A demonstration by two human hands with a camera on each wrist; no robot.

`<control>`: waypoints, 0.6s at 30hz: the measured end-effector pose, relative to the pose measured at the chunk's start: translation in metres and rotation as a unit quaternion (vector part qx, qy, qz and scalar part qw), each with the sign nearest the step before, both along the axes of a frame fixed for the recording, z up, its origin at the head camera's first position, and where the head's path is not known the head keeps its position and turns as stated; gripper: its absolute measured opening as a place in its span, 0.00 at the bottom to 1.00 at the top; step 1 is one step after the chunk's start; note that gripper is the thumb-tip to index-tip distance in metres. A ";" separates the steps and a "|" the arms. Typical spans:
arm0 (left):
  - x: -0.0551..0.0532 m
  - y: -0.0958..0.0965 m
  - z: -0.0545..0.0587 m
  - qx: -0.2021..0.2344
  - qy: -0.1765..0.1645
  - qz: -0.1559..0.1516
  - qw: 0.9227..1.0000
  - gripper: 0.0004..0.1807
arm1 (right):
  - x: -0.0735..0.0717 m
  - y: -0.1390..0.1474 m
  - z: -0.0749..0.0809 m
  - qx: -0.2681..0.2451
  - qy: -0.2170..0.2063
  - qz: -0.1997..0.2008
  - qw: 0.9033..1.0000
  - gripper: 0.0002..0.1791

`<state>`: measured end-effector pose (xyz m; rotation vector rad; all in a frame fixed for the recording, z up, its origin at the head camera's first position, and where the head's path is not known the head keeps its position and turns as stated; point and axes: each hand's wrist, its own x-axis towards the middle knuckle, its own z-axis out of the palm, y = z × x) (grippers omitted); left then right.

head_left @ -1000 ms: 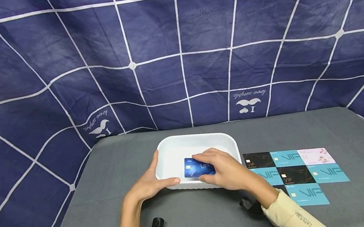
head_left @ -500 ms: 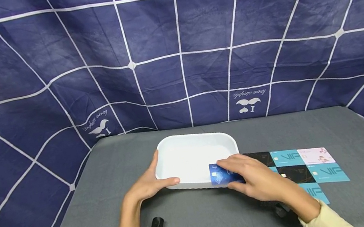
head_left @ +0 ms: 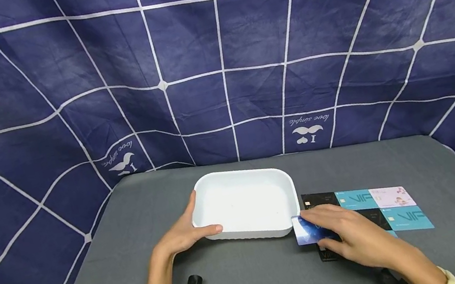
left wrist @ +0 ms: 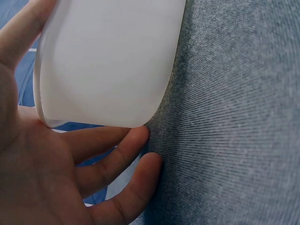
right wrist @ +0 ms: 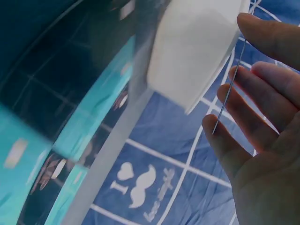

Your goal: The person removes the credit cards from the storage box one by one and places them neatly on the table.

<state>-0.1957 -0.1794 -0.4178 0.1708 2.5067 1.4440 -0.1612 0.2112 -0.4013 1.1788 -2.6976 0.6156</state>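
My left hand [head_left: 179, 229] grips the left end of a white plastic tray [head_left: 250, 234], thumb on its front wall. In the left wrist view, the fingers of my left hand [left wrist: 112, 168] curl along the tray's corner [left wrist: 108, 70], some near the grey cloth. My right hand [head_left: 358, 235] pinches a blue VIP card [head_left: 307, 232] beside the tray's front right corner, above the laid-out cards. Edge-on in the right wrist view, that card [right wrist: 229, 89] shows as a thin line between the thumb and fingers of my right hand [right wrist: 267, 108].
Right of the tray, black, teal and pink cards lie edge to edge in rows, among them a pink card [head_left: 392, 196] and a teal card [head_left: 405, 218]. My right hand hides part of them. Grey cloth [head_left: 243, 281] covers the table; a blue checked curtain [head_left: 203, 105] hangs behind.
My right hand has carried the blue card out from over the tray, rightwards and nearer, to above the card rows. My left hand has stayed on the tray.
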 end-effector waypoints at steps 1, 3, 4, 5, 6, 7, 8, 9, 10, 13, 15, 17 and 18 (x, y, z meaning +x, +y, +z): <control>0.000 0.000 0.000 0.000 -0.001 0.001 1.000 0.69 | 0.001 0.005 -0.001 0.003 0.007 -0.003 1.000 0.36; -0.001 0.001 0.000 0.001 -0.001 0.002 1.000 0.69 | 0.005 0.015 -0.004 0.008 0.022 -0.011 1.000 0.36; -0.001 0.001 0.000 0.000 0.000 0.000 1.000 0.69 | 0.007 0.020 -0.005 0.011 0.029 -0.017 0.999 0.37; -0.001 0.001 0.000 0.002 0.000 0.000 1.000 0.69 | 0.008 0.025 -0.007 0.011 0.035 -0.022 0.999 0.38; -0.001 0.001 0.000 0.003 0.000 0.000 1.000 0.70 | 0.010 0.030 -0.008 0.010 0.038 -0.029 0.999 0.38; -0.001 0.001 0.000 0.002 0.001 -0.001 1.000 0.70 | 0.012 0.035 -0.010 0.007 0.040 -0.034 0.999 0.39; -0.001 0.001 0.000 0.003 0.002 -0.001 1.000 0.70 | 0.013 0.040 -0.011 0.005 0.041 -0.039 0.998 0.39; -0.001 0.001 0.000 0.002 0.002 -0.001 1.000 0.70 | 0.014 0.044 -0.012 0.003 0.041 -0.044 0.998 0.40; -0.001 0.001 0.000 0.000 0.004 -0.003 1.000 0.70 | 0.015 0.049 -0.014 0.001 0.042 -0.047 0.998 0.40; 0.000 0.000 0.001 -0.005 0.001 -0.001 1.000 0.69 | 0.017 0.061 -0.019 -0.004 0.044 -0.050 0.998 0.41; 0.000 0.000 0.001 -0.008 -0.003 0.002 1.000 0.69 | 0.018 0.070 -0.023 -0.005 0.048 -0.049 0.998 0.41; 0.001 0.000 0.002 -0.011 -0.007 0.004 1.000 0.69 | 0.019 0.078 -0.026 -0.009 0.050 -0.049 0.997 0.41; 0.001 0.000 0.002 -0.013 -0.006 0.005 1.000 0.69 | 0.019 0.083 -0.028 -0.011 0.051 -0.050 0.997 0.41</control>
